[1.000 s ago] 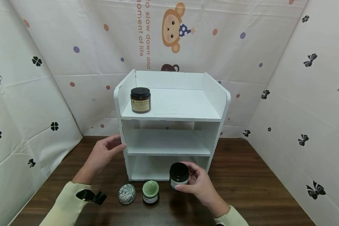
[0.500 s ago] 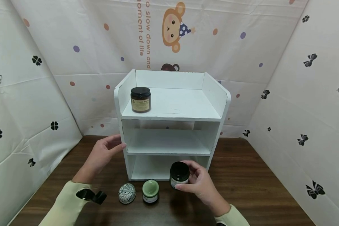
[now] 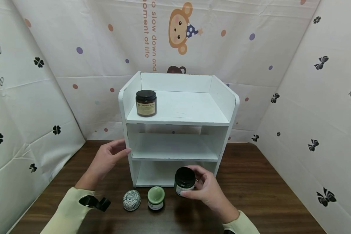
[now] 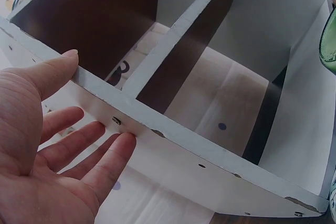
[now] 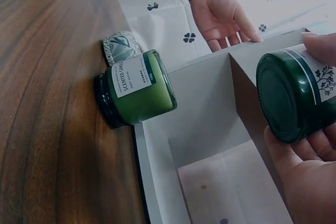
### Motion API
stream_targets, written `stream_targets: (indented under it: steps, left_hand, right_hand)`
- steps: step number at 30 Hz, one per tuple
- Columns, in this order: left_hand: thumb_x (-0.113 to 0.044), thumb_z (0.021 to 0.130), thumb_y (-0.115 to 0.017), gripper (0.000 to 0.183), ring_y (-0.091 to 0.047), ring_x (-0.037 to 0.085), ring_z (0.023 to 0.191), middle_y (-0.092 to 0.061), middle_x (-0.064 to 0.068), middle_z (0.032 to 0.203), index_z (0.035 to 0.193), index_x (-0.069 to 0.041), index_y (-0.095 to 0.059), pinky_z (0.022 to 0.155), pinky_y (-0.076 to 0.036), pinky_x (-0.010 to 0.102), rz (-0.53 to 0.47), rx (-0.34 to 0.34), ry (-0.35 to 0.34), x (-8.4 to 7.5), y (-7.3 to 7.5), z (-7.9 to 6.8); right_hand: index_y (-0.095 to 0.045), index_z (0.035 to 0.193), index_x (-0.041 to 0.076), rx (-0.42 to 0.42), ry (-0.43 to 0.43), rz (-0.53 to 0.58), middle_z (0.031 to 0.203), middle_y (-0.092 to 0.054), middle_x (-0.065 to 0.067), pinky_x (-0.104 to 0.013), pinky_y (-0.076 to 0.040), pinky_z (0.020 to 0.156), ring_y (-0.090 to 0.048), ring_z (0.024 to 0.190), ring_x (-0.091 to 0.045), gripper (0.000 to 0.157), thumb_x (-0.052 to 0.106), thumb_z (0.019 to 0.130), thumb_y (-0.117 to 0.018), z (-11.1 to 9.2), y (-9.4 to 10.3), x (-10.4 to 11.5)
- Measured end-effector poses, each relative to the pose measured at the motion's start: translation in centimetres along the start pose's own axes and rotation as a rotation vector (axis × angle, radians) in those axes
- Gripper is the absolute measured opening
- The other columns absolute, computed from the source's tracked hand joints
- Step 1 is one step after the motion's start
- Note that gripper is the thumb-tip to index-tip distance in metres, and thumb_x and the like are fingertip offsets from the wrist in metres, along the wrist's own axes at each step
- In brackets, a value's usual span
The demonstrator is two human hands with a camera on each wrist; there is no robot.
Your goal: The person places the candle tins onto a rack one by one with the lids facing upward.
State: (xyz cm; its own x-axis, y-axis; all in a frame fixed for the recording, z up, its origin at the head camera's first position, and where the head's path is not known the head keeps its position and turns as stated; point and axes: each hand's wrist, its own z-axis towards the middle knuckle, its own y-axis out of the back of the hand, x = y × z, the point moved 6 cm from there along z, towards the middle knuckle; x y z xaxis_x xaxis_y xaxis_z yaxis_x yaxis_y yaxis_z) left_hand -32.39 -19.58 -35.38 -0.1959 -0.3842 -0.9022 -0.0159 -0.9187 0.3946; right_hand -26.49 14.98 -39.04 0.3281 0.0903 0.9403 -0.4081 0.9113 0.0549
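Note:
My right hand (image 3: pixel 203 188) grips a dark green jar (image 3: pixel 185 180) with a black top, fingers on its far side and thumb at the near side. It hovers before the bottom shelf; the right wrist view shows its round base and a leafy white label. With thumb at the front edge and loosely extended fingers along the outer face, my left hand (image 4: pixel 63 135) touches the left side panel of the white shelf unit (image 3: pixel 175 123). A lighter green candle jar (image 5: pixel 142 90) stands upside down on its black lid. Beside it sits a small round leaf-patterned tin (image 3: pixel 131 200).
An amber jar (image 3: pixel 146 104) with a black lid and cream label stands at the left of the top shelf. Beneath everything is a dark wooden table (image 3: pixel 251 195). Printed white cloth (image 3: pixel 295 97) surrounds the table at the back and sides.
The dark green jar in my right hand has shifted very slightly to the left. My left hand keeps its place against the shelf unit.

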Motion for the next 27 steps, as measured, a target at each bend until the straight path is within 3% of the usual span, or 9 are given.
stream_targets:
  steps: [19, 27]
  left_hand:
    - [-0.047, 0.095, -0.071, 0.067, -0.056, 0.033, 0.134, -0.057, 0.013, 0.149, 0.151, -0.015, -0.051, 0.107, -0.05, 0.054, -0.005, 0.003, 0.005, -0.2, 0.0, -0.2]
    - [-0.046, 0.096, -0.071, 0.065, -0.057, 0.031, 0.13, -0.06, 0.012, 0.145, 0.149, -0.014, -0.053, 0.104, -0.053, 0.047, -0.001, 0.002, -0.013, -0.2, 0.0, -0.1]
  right_hand:
    - [-0.057, 0.134, -0.003, 0.007, 0.028, -0.012, 0.125, -0.065, -0.007, -0.025, -0.056, 0.097, -0.064, 0.112, -0.013, 0.066, 0.001, 0.076, -0.088, 0.5, 0.4, 1.9]
    - [-0.057, 0.135, -0.003, 0.006, 0.012, -0.022, 0.125, -0.064, -0.009, -0.025, -0.056, 0.096, -0.065, 0.111, -0.013, 0.065, 0.001, 0.078, -0.087, 0.7, 0.6, 2.9]
